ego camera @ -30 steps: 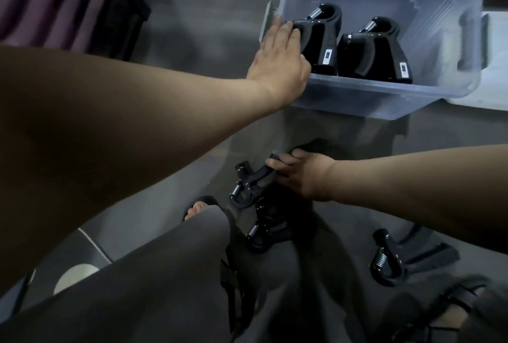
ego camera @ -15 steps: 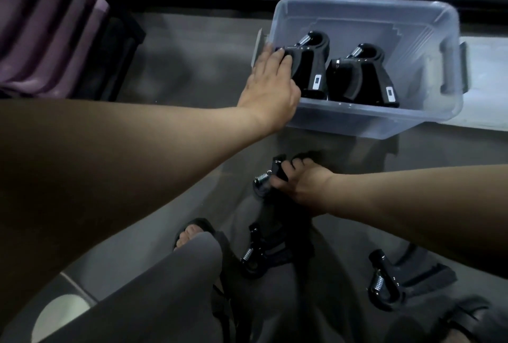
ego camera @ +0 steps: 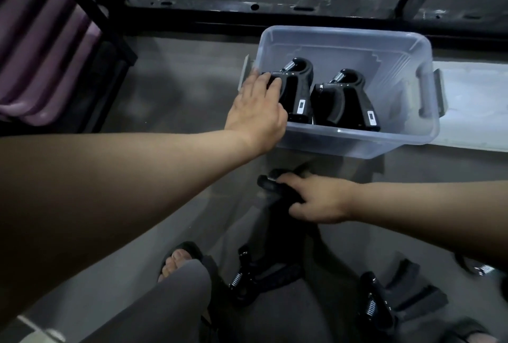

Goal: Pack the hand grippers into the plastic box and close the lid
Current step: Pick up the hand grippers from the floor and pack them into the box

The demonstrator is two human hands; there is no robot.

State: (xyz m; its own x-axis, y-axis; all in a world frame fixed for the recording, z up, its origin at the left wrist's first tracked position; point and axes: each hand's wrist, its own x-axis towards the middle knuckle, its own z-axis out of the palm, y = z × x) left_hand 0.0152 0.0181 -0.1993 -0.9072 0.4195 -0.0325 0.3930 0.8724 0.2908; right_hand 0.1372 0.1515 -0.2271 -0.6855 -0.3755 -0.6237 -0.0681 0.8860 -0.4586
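Since half a second ago: the black hand gripper with a steel spring (ego camera: 277, 186) held by the right hand (ego camera: 319, 202) has come up off the floor and nearer the box; the left hand (ego camera: 257, 111) has stayed at the box corner.

The right hand's fingers are curled round this gripper's handles, spring end pointing left, just in front of the box's near wall and apart from it. The picture is blurred here.

The clear rectangular plastic box (ego camera: 357, 144) stands on the grey floor (ego camera: 178, 95), lid off. Inside, two black hand grippers stand side by side, spring ends away from the camera: the left gripper in the box (ego camera: 298, 90) and the right gripper in the box (ego camera: 349, 101), just beside each other.

The left hand reaches over the box's near-left corner, fingers straight, fingertips resting on the left gripper's handle.

A pale flat lid (ego camera: 472, 106) lies on the floor to the right, touching the box.

More black grippers lie on the floor nearer the camera: one (ego camera: 258, 276) by a sandalled foot (ego camera: 178, 260), another (ego camera: 384, 304) to the right of it. A black metal frame (ego camera: 275, 10) runs behind the box.
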